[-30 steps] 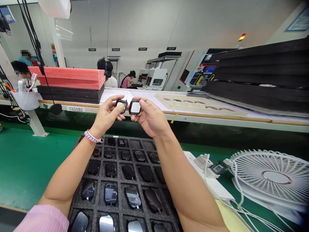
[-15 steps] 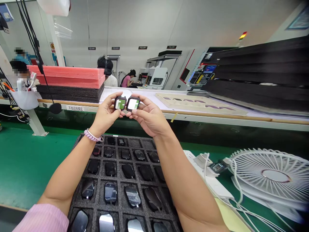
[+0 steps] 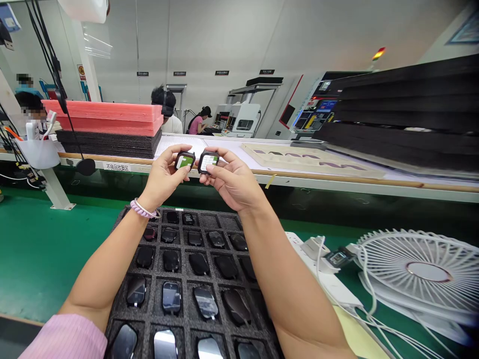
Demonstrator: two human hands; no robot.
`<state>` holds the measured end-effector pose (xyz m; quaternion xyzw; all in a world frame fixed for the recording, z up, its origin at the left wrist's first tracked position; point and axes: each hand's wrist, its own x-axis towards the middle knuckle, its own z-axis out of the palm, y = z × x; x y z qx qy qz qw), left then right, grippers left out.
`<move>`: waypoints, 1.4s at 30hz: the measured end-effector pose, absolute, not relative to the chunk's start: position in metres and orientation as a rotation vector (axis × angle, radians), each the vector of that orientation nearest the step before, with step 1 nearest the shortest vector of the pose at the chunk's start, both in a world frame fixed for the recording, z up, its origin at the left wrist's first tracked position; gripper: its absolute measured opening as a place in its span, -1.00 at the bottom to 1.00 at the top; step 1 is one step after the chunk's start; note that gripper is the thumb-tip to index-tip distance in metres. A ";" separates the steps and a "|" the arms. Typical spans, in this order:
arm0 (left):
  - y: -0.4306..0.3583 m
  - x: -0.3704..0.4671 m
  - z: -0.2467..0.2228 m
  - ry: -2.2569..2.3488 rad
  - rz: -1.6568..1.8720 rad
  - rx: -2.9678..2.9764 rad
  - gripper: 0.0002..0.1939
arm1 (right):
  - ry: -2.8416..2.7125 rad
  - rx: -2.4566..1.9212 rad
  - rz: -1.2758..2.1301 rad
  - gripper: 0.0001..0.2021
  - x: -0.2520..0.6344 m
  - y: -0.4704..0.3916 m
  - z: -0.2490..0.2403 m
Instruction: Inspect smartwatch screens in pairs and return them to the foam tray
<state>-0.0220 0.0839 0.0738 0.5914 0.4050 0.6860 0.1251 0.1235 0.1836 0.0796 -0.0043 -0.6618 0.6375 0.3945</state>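
My left hand (image 3: 167, 172) grips a smartwatch case (image 3: 184, 161) by its edges, its lit screen showing green and white blocks. Beside it, my right hand (image 3: 234, 177) holds a second smartwatch case (image 3: 208, 161) whose screen is mostly white with some green, the thumb pressing on its lower right part. Both are strapless and black-rimmed, raised side by side with a small gap between them. Below my forearms lies a dark foam tray (image 3: 154, 294) with many watch cases in its pockets, such as a watch case (image 3: 171, 297) with a glossy face.
Behind my hands runs a shelf edge (image 3: 337, 183), carrying pink foam sheets (image 3: 105, 118) at left and a black foam stack (image 3: 407, 109) at right. A white fan (image 3: 426, 271) and power strip (image 3: 337, 289) with cables lie right on the green bench (image 3: 56, 249). People sit beyond.
The two watches have tilted slightly and moved a little apart. On both screens the pattern of green and white blocks has changed, and my right thumb lies further over its screen.
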 end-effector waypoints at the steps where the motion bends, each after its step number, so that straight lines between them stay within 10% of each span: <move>1: 0.085 -0.022 0.073 1.175 1.992 1.729 -0.55 | -1.685 -0.009 1.608 -0.45 0.124 0.183 0.080; 42: 0.082 -0.021 0.073 1.126 1.889 1.597 -0.53 | -1.663 -0.062 1.544 -0.41 0.121 0.190 0.076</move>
